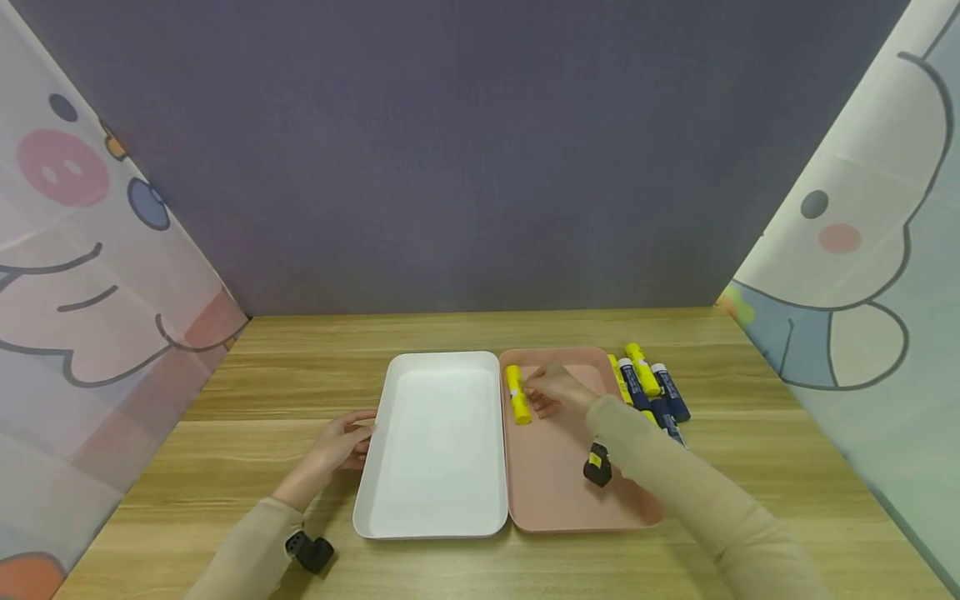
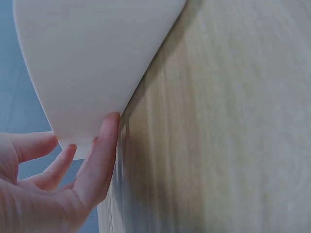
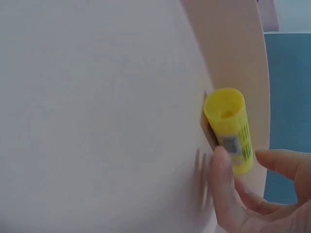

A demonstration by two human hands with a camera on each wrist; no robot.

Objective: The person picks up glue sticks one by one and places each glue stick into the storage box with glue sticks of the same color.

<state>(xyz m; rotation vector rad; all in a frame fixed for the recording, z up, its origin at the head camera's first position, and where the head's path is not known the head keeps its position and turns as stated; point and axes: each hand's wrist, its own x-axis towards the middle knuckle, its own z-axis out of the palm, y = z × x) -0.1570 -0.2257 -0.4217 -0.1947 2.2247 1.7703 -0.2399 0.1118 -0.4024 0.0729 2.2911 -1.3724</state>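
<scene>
A yellow glue stick [image 1: 517, 394] lies along the left side of the pink tray [image 1: 555, 500]. Beside it is my right hand [image 1: 557, 390]. In the right wrist view, one fingertip [image 3: 221, 158] touches the label side of the glue stick [image 3: 229, 128], with the thumb spread at its other side, right by the tray wall. My left hand [image 1: 341, 446] rests at the left side of the white tray [image 1: 367, 492]. The left wrist view shows its fingertips [image 2: 112, 121] against the outer wall of that tray [image 2: 92, 63], the thumb near the rim.
Several yellow and dark blue glue sticks [image 1: 672, 393] lie in a group on the wooden table [image 1: 300, 358], right of the pink tray, partly behind the right sleeve [image 1: 675, 483]. The trays stand side by side. A grey panel [image 1: 480, 167] rises behind the table.
</scene>
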